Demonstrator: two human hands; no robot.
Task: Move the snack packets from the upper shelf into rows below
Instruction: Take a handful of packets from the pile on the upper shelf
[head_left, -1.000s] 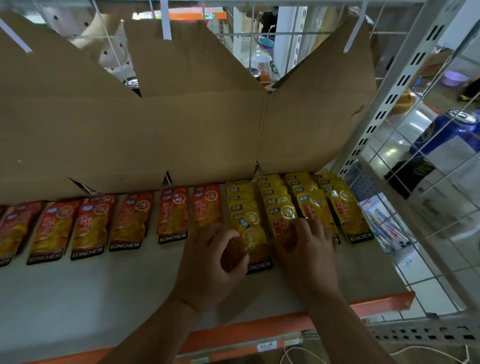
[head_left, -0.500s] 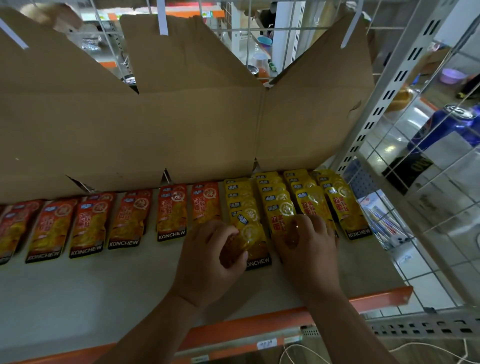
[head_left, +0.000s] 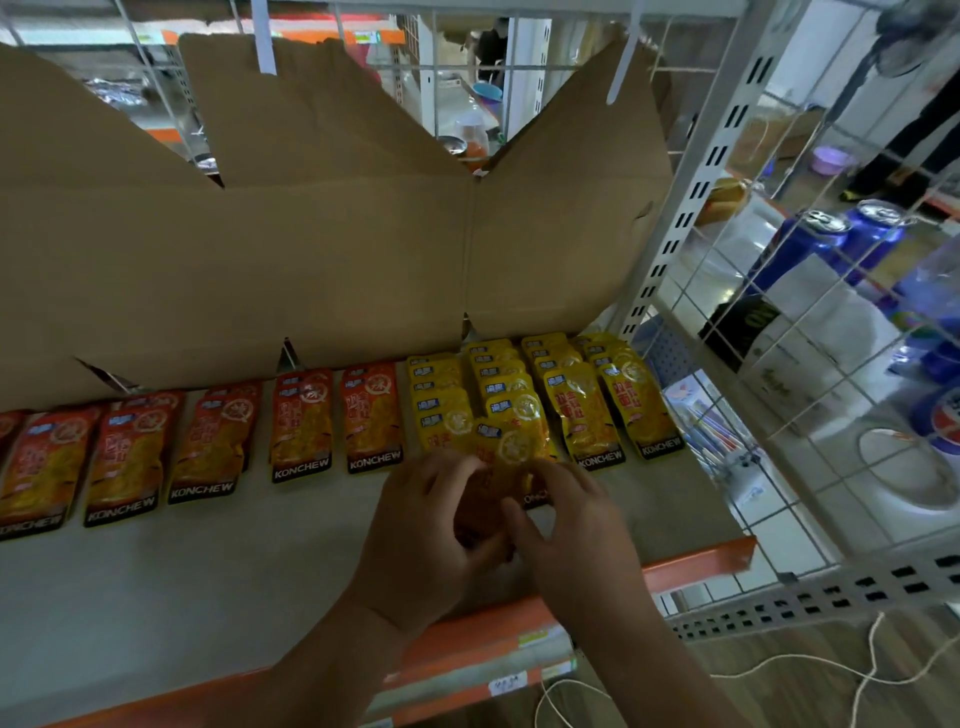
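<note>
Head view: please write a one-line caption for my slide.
Left hand and right hand hold a yellow packet over the yellow rows, beside red packets on the shelf.

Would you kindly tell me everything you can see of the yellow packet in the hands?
The yellow packet is a glossy, plastic-looking pouch with a blue label, a pale round emblem and a black bottom band, mostly hidden. It lies tilted at the front of the yellow rows, overlapping them. The left hand and right hand pinch its lower half.
</note>
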